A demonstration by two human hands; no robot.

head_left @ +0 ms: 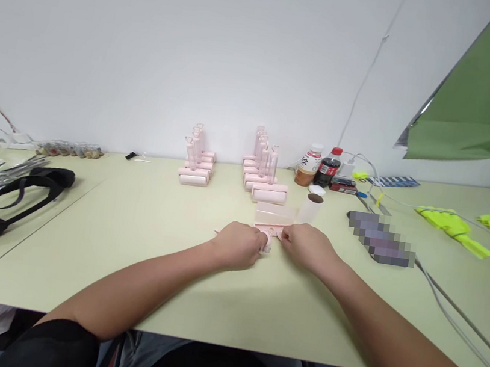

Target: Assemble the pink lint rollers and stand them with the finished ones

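My left hand [238,246] is closed around a pink, see-through lint roller handle [266,242], whose rounded end shows beside the fingers. The rest of the handle is hidden in the fist. Close by on the right, my right hand [309,246] pinches the edge of a pink lint roller cover [275,214], an opened see-through piece lying on the table. Just behind that hand stands a white sticky paper roll [311,208], upright, its brown core showing at the top.
Pink lint rollers stand in two rows, left [194,177] and right [269,193], by the wall. Behind them to the right are a milk-drink bottle [309,165] and a cola bottle [328,168]. A blurred-out phone-like object [378,239] and cables lie right; a black strap headset [9,205] lies left.
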